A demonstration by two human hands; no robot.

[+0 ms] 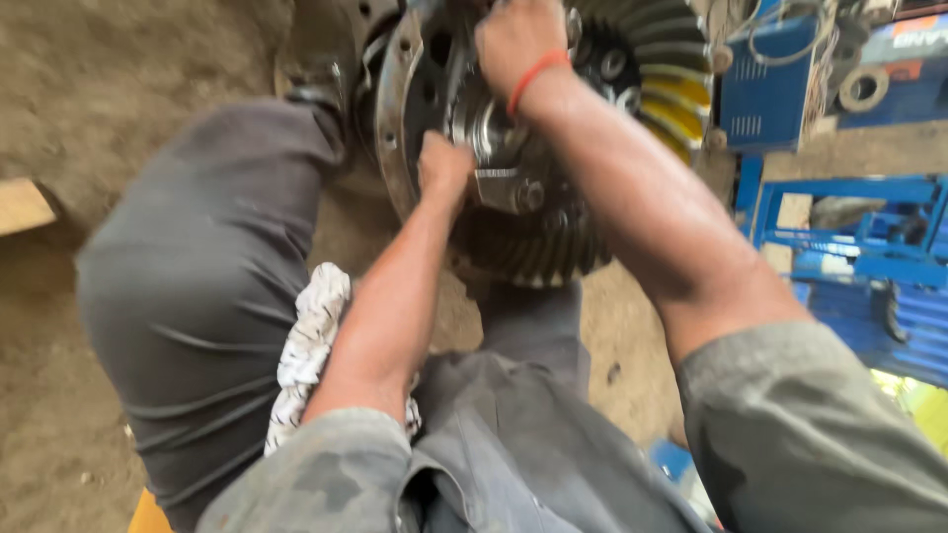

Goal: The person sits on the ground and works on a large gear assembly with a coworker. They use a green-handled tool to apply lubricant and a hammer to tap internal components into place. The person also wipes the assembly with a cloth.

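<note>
A large greasy differential gear assembly (553, 232) with a toothed ring gear rests between my legs on the ground. My left hand (444, 168) is closed against its metal housing, beside a bolted bearing cap (509, 190); what it holds is hidden. My right hand (515, 39), with a red band at the wrist, presses on the top of the assembly, fingers curled over a part that I cannot make out. Yellow paint marks several gear teeth (676, 109) at the upper right.
My grey-trousered knee (207, 276) rises at the left, with a black-and-white patterned rag (308, 345) lying on the lap. Blue metal frames and boxes (849, 227) stand at the right. A wooden plank end (22, 205) lies on the dirt floor at far left.
</note>
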